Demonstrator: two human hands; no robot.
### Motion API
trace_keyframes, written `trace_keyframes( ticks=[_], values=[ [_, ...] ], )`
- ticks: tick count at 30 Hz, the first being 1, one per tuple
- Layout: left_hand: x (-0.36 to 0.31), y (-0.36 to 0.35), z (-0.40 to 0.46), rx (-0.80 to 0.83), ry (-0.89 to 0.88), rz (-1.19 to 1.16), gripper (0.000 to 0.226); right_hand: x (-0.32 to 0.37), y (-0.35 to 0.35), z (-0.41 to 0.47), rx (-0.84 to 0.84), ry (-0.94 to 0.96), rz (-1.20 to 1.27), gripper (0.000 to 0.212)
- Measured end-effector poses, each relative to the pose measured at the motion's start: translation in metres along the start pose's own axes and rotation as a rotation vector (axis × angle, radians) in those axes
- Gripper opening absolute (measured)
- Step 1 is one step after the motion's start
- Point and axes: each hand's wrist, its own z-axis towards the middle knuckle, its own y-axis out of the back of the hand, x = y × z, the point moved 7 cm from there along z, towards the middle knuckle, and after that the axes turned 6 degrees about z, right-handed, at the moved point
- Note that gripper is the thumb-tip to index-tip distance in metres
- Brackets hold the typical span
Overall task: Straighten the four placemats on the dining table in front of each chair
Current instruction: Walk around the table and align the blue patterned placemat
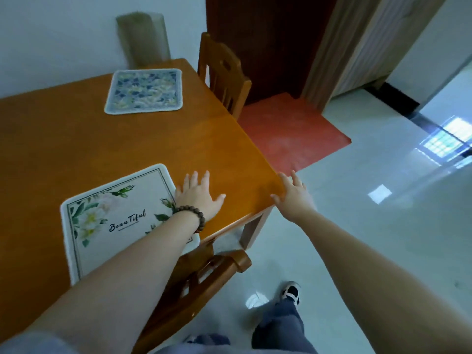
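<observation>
A white placemat (115, 221) with green leaves and the word "Beautiful" lies near the table's front edge, turned slightly askew. My left hand (198, 194) rests flat and open on the wooden table (76, 139) just off the mat's right edge, fingers spread; a bead bracelet is on that wrist. My right hand (293, 194) is open at the table's near right corner, fingers over its edge. A second placemat (144, 91) with a blue and cream flower pattern lies at the far side of the table. Only these two mats show.
A wooden chair (204, 279) is tucked under the table below the white mat. Another chair (223, 72) stands at the far right side. A red floor mat (288, 131) lies before a dark door. Glossy pale floor spreads to the right, with my foot (291, 292) on it.
</observation>
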Motion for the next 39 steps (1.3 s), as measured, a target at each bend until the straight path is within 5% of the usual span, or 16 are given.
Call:
trace_keyframes(
  ticks=[17, 30, 39],
  values=[
    [-0.177, 0.032, 0.138, -0.108, 0.357, -0.004, 0.078, -0.115, 0.128, 0.23, 0.109, 0.291, -0.029, 0.065],
    [-0.161, 0.052, 0.223, -0.148, 0.632, -0.059, 0.08, -0.02, 0.139, 0.377, 0.172, 0.605, -0.034, 0.06],
    [-0.087, 0.05, 0.319, -0.123, 0.937, -0.206, 0.081, 0.079, 0.119, 0.518, 0.252, 0.763, -0.141, 0.056]
  ],
)
